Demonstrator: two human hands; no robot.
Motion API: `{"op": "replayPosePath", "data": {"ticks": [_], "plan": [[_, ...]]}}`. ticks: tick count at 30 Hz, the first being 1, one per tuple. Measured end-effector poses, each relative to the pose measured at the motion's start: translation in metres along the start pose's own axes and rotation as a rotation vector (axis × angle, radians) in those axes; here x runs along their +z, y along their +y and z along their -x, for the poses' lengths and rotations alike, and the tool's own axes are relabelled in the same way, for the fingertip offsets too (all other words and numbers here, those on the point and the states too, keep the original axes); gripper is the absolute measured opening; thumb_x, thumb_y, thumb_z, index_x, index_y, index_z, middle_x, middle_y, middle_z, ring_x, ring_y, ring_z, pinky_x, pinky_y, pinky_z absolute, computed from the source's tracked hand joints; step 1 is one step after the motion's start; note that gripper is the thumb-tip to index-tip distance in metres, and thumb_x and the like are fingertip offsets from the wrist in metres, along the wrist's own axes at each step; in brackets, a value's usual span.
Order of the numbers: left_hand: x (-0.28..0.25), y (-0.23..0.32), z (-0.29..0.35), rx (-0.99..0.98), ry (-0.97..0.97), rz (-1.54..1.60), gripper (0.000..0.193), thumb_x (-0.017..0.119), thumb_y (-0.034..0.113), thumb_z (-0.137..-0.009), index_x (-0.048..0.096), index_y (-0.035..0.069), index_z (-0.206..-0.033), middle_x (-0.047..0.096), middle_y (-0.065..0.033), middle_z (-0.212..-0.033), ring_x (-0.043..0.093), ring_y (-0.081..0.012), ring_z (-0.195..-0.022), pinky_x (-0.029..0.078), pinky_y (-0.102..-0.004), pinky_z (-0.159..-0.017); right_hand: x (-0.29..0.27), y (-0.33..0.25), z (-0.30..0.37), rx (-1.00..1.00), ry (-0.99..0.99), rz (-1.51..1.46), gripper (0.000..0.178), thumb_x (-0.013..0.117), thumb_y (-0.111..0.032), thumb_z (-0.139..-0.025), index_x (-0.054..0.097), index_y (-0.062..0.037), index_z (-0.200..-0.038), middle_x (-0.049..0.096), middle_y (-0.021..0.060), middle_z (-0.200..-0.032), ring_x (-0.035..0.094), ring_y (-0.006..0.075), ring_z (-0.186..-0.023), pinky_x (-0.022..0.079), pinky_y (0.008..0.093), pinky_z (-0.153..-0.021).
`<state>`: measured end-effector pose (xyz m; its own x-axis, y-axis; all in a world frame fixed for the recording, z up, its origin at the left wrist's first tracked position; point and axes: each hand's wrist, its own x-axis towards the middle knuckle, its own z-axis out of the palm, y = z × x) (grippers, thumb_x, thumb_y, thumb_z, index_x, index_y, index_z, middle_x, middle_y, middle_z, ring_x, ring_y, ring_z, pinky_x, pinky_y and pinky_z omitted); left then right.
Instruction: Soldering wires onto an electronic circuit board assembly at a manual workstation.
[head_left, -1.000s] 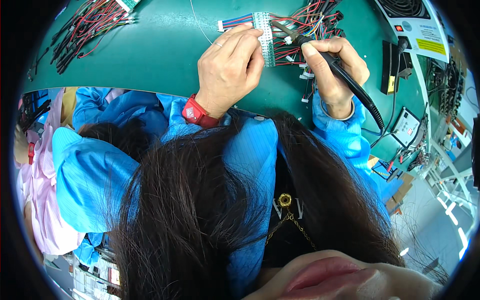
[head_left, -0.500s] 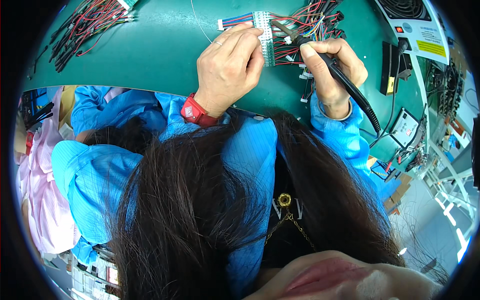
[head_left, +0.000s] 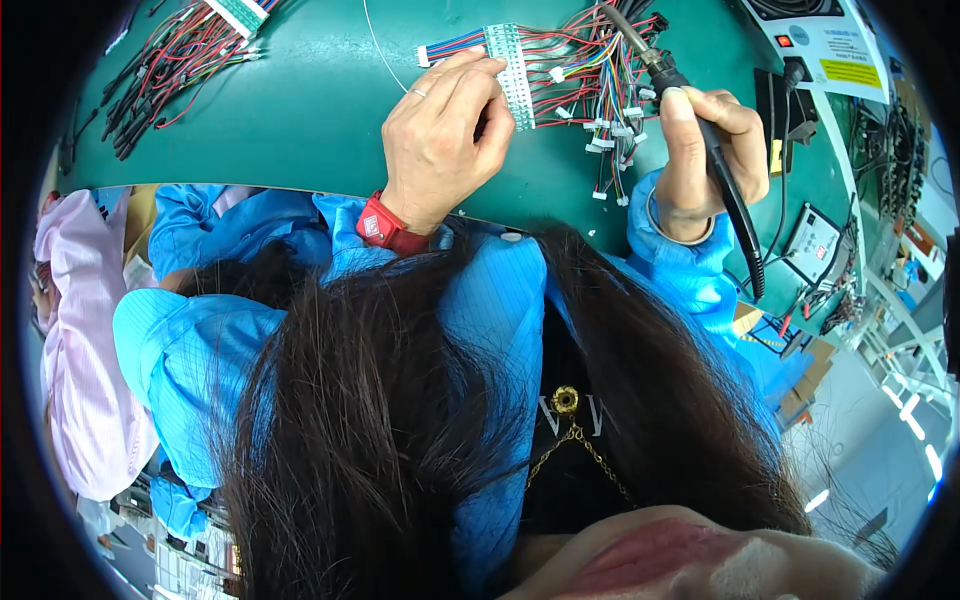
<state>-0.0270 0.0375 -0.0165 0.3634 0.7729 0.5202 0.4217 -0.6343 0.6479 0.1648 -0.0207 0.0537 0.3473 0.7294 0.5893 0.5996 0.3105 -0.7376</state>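
My right hand [head_left: 708, 150] grips a soldering iron [head_left: 668, 75] by its black handle, the tip pointing up and left over a bundle of wires. A pale green circuit board strip [head_left: 511, 78] lies flat on the bench, with rows of coloured wires running off it. At the board's left edge my left hand [head_left: 443, 140] is closed, fingertips bent down beside the board. A thin pale solder wire [head_left: 385, 50] runs down to this hand; the pinch itself is hidden. White-ended connector wires [head_left: 605, 130] spread to the right of the board.
Another board [head_left: 238, 14] with a bunch of black-ended wires [head_left: 165, 85] lies at the far left of the green bench [head_left: 310, 130]. A white box with a red switch [head_left: 815, 45] stands at the right, above a small control unit [head_left: 811, 245]. A person in pink [head_left: 90, 350] is at the left.
The soldering iron has lifted off the board and moved right with my right hand. My left hand and the board have shifted slightly left in view.
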Motion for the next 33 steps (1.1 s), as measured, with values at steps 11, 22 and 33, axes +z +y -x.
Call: {"op": "replayPosePath", "data": {"ticks": [11,22,33], "plan": [[-0.012,0.014,-0.003,0.024,0.09,-0.274,0.014,0.074,0.016,-0.071,0.063,0.012,-0.079,0.068,-0.0021,-0.108,0.053,-0.0276,-0.118,0.034,-0.047,-0.1,-0.032,0.002,0.004,0.248,0.356,-0.511,0.013,0.06,-0.008,-0.091,0.059,0.0042,-0.094,0.058,0.0078,-0.071,0.053,0.0134,-0.062,0.043,0.0269,-0.061],[0.023,0.049,-0.005,0.129,-0.053,-0.209,0.019,0.068,0.014,-0.082,0.07,0.01,-0.101,0.068,-0.003,-0.1,0.058,-0.0239,-0.103,0.041,-0.0412,-0.092,-0.017,-0.007,0.002,0.727,0.113,-1.47,0.03,0.048,-0.032,-0.101,0.068,-0.0086,-0.101,0.056,0.0011,-0.066,0.056,0.0207,-0.078,0.038,0.048,-0.1],[0.02,0.033,0.011,0.238,-0.086,-0.058,0.026,0.068,-0.001,-0.073,0.069,0.004,-0.099,0.069,-0.0081,-0.1,0.065,-0.0254,-0.097,0.053,-0.0346,-0.084,0.046,0.006,0.017,0.754,0.163,-1.445,0.02,0.05,-0.02,-0.101,0.061,-0.0026,-0.099,0.058,0.0042,-0.077,0.053,0.0159,-0.072,0.045,0.0273,-0.076]]}}
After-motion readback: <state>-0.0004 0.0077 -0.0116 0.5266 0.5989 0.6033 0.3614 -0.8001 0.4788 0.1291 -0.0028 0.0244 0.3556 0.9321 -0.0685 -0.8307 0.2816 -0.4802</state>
